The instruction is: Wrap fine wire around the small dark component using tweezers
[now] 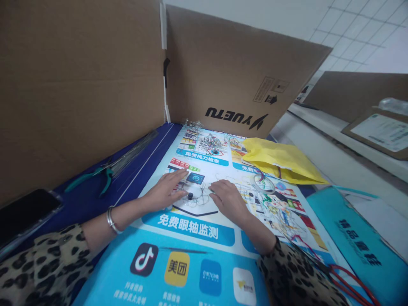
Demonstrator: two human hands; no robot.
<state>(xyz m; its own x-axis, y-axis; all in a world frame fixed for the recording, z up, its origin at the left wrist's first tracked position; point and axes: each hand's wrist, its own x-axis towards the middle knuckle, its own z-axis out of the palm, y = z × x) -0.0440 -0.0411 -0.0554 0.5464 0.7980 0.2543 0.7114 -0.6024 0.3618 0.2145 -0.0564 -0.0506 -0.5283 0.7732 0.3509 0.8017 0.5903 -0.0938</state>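
My left hand [167, 189] lies low over a printed poster [153, 240], its fingers stretched forward and the thumb apart. Opposite it, my right hand [228, 200] rests with fingers lightly bent and thumb apart. Between the two hands lies a loose tangle of thin wire [200, 197], close to the fingertips; I cannot tell whether they touch it. Neither hand visibly holds anything. Right of my right hand, more tangled coloured wire [270, 204] spreads over the poster, with a clear ring-shaped roll [264, 183] beside it.
Teal-handled pliers [107, 180] and a bundle of straight wires [135, 151] lie left, behind a phone [30, 214]. A yellow bag [280, 157], a teal box panel [357, 238] and red-handled scissors [346, 278] are right. Cardboard walls [219, 63] stand behind; wire clumps [210, 142] lie before them.
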